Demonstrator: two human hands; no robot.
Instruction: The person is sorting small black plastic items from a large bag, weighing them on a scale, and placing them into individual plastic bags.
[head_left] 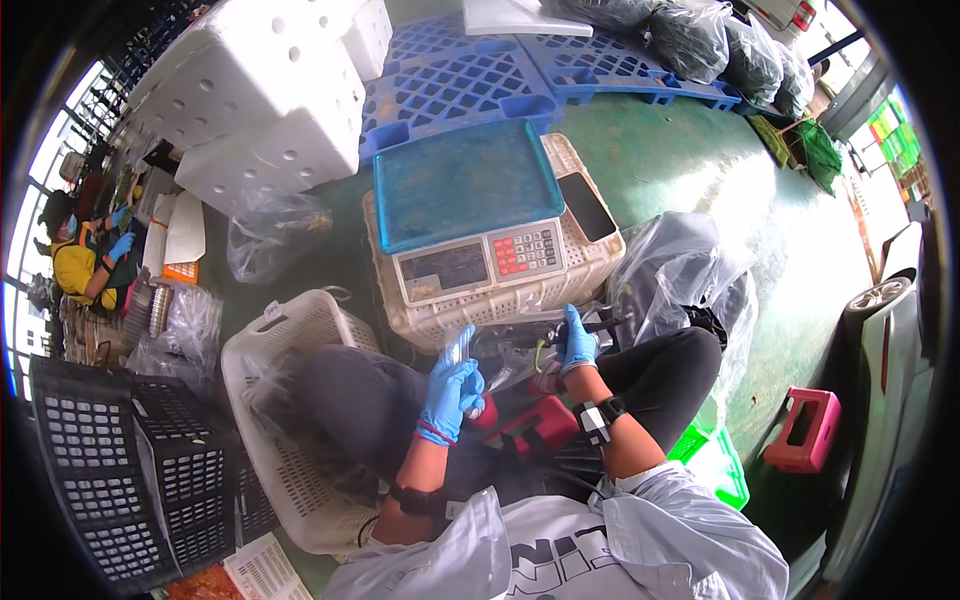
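My left hand (452,398), in a blue glove, is closed with its fingers pointing up, just in front of the scale. Something pale and shiny shows at its fingertips, too small to make out. My right hand (578,342), gloved in the same blue, is bent round a dark, slim object (606,325) whose kind is unclear. A thin yellow-green strand (540,355) hangs beside that hand. Clear plastic film (500,362) lies between my hands. Beyond them a weighing scale (470,190) with a blue tray rests on an upturned white crate (430,328).
A black phone (587,207) lies right of the scale. White basket (290,490) and black crates (150,460) stand left; foam boxes (260,110) and blue pallets (460,85) are beyond. A pink stool (804,430) is right. A co-worker (85,265) sits far left.
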